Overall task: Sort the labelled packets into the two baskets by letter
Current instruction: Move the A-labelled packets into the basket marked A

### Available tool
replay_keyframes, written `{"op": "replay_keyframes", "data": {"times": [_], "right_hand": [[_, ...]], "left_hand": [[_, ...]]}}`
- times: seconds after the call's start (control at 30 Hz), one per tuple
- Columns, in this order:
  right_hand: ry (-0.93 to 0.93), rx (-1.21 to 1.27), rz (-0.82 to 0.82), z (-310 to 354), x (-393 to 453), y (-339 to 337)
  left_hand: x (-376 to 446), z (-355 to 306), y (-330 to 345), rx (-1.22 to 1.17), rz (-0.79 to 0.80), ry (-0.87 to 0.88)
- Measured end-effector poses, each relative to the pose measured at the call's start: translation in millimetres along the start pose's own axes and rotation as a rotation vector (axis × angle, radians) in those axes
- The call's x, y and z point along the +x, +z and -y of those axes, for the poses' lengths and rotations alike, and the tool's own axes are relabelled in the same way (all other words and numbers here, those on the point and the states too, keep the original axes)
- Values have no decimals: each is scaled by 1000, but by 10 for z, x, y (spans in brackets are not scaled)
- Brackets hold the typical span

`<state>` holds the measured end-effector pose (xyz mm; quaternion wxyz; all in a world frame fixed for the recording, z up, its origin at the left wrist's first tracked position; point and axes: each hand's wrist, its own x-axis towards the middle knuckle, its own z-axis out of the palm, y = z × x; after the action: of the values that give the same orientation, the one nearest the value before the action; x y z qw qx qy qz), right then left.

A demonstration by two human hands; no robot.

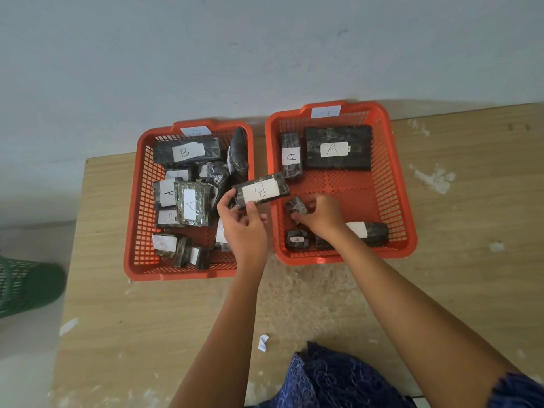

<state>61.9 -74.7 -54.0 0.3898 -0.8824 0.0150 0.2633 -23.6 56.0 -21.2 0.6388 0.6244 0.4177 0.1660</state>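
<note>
Black-wrapped packet (260,190) (labelled B) is held above the left hand (244,228), between two orange baskets (132,219); a small packet (296,206) is gripped by the right hand (319,217).

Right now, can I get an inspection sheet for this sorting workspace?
Surface: wooden table, worn, pale scuffs.
Job's things: left basket tagged B holds mixed A and B packets; right basket holds A packets.
Clutter: paper scrap on the table.
Hands: left hand holds a B packet between the baskets; right hand grips a small packet in the right basket.
Cables: nothing seen.
Surroundings: pale wall; green basket at left.
</note>
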Motion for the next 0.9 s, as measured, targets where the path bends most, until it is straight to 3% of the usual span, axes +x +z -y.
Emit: {"op": "replay_keyframes", "data": {"times": [0.33,0.67,0.9], "right_hand": [[50,36,-58,-26,15,-54],[-36,218,-96,-78,-40,-289],[-478,-34,-413,-233,-174,-306]], "left_hand": [[-30,133,10,203,-38,146],[-34,158,18,270,-5,240],[-50,150,24,266,-13,244]]}}
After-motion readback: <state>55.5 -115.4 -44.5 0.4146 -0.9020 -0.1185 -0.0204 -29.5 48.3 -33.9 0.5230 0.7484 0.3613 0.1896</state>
